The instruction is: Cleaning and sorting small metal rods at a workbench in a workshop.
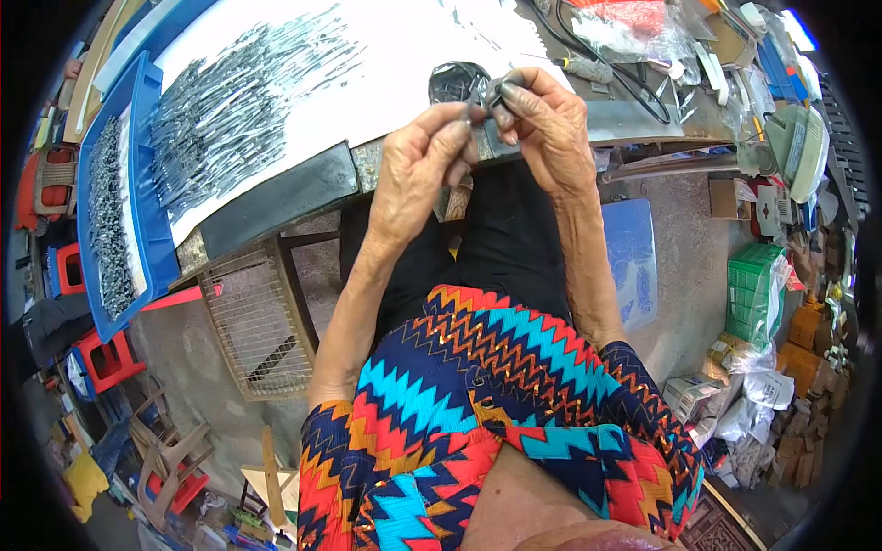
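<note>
Both hands meet above the table's near edge, fingers pinched close together. Between the fingertips of my left hand and my right hand is a small, thin dark piece; the fingers cover most of it, so its kind cannot be told. Dark smudges mark the right fingertips. Just behind the hands sits a small container lined with black plastic. To the left, a heap of thin dark strips is spread over a white sheet.
A blue tray of small dark pieces juts past the table's left end. A dark flat pad lies along the front edge. Cables, a screwdriver and plastic bags crowd the right side. A green crate stands on the floor.
</note>
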`<state>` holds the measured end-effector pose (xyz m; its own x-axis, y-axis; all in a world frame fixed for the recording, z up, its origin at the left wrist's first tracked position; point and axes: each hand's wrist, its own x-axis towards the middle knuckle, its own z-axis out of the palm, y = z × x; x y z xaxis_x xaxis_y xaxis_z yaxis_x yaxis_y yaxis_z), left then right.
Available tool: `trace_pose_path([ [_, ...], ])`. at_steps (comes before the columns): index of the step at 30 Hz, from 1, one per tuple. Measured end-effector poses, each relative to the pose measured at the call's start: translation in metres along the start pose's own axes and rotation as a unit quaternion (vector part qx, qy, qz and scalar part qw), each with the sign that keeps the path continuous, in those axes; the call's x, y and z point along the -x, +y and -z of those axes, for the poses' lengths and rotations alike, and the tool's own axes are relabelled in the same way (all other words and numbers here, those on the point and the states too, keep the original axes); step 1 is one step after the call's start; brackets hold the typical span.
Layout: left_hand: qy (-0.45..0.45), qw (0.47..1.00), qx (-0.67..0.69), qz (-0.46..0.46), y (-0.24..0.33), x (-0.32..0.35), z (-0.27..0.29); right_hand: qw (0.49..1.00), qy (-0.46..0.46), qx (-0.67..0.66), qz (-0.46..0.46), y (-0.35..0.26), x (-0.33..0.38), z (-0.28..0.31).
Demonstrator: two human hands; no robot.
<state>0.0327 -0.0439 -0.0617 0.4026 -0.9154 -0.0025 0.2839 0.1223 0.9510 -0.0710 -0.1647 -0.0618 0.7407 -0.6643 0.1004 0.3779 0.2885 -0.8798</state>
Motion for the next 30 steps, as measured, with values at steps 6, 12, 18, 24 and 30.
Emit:
trace_pose_path([
  [6,-0.027,0.998,0.038,0.028,-0.007,0.009,-0.006,0.999,-0.017,-0.048,-0.005,0.002,0.002,-0.001],
  [12,-0.04,0.991,0.116,0.048,-0.015,0.012,-0.003,0.995,-0.023,-0.094,-0.027,0.005,0.004,-0.001],
  [18,-0.064,0.981,0.169,0.073,-0.017,0.012,0.001,0.995,-0.024,-0.093,-0.04,0.007,0.005,0.001],
  [24,-0.063,0.981,0.168,0.08,-0.019,0.013,0.0,0.998,-0.019,-0.057,-0.029,0.01,0.008,0.003],
  [30,-0.067,0.978,0.174,0.093,-0.023,0.013,0.002,0.998,-0.012,0.066,-0.01,0.01,0.015,0.0],
])
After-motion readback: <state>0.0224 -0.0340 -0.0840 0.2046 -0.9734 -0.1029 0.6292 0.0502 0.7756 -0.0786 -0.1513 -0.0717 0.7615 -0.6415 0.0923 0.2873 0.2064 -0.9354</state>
